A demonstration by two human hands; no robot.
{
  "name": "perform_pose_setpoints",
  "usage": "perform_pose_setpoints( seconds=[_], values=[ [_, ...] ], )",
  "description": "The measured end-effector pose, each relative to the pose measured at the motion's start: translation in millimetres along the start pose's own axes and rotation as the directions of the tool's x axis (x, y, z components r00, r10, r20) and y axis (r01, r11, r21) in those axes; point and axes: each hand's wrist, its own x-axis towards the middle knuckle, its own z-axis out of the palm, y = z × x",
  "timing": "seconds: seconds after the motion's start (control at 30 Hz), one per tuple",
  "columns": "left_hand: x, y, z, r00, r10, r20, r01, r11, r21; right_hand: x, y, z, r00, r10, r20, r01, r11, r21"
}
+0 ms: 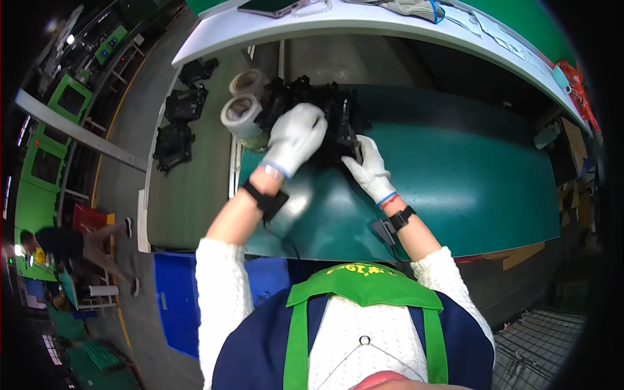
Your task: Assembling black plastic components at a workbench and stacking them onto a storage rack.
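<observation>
A pile of black moulded plastic parts [338,117] lies at the far left of the green work table [455,188]. My left hand [298,135], in a white knit glove, is over the left side of the pile with its fingers curled onto a black part; the fingertips are partly hidden. At the pile's near right corner my right hand [370,168], gloved too, grips the edge of a black part between thumb and fingers. Two rolls of clear tape [239,117] stand just left of the pile.
On the left runs a conveyor belt [195,201] with several black parts [174,144] on it. A white shelf [364,23] crosses above the table's far side. A blue bin [175,299] stands at lower left; farther off, a person [81,247] bends by green machines.
</observation>
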Motion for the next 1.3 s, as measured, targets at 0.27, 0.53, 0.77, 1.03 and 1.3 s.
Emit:
perform_pose_setpoints(
  seconds=[0.27,0.53,0.77,1.03,1.3],
  values=[
    [-82,-39,33,0.917,-0.365,0.161,0.384,0.917,-0.108,5,10,-4,0.986,0.062,0.155,-0.025,0.973,-0.228],
    [-67,-51,46,0.951,-0.281,0.133,0.309,0.892,-0.33,23,1,-16,0.975,0.091,0.201,-0.045,0.974,-0.223],
    [-136,-163,14,0.838,-0.534,-0.108,0.431,0.772,-0.467,-1,18,-28,0.985,0.1,0.143,-0.123,0.98,0.159],
    [-169,-425,-54,-0.067,-0.993,-0.096,-0.111,0.103,-0.988,-77,90,-31,0.972,0.219,-0.08,-0.231,0.951,-0.205],
    [-99,-492,-27,-0.384,-0.921,-0.065,0.029,0.058,-0.998,-88,71,-20,1.0,0.007,0.027,0.007,0.868,-0.496]
  ],
)
